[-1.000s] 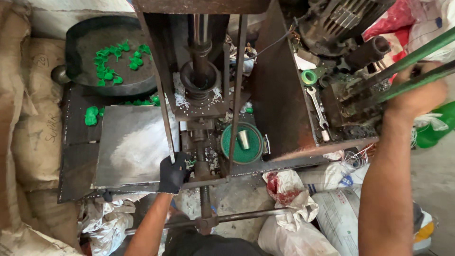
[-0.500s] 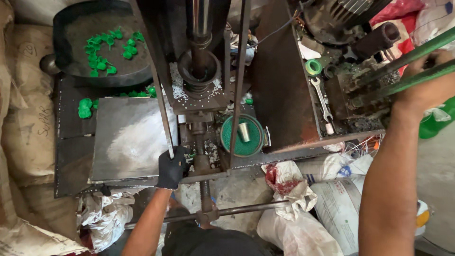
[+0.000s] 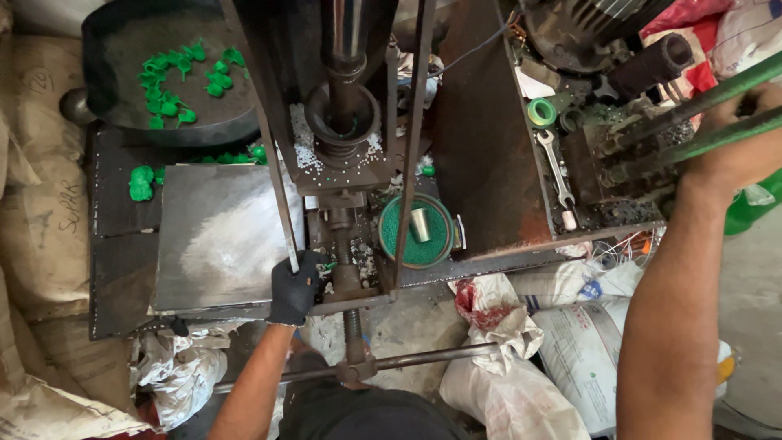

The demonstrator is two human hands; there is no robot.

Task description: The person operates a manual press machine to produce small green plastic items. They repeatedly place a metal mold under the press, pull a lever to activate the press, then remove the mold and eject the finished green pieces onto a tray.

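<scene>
Your gloved left hand (image 3: 295, 287) is closed around the thin steel rod (image 3: 281, 204) at the front edge of the steel plate (image 3: 220, 236); it is stiff and slippery. Your right hand (image 3: 733, 151) grips the heavy green lever (image 3: 692, 102), fingers wrapped near its end.

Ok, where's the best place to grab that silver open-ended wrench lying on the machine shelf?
Probably the silver open-ended wrench is best pinched mid-shank from above: it lies flat on the cluttered metal shelf, the slim straight handle is exposed, and parts crowd both ends.
</scene>
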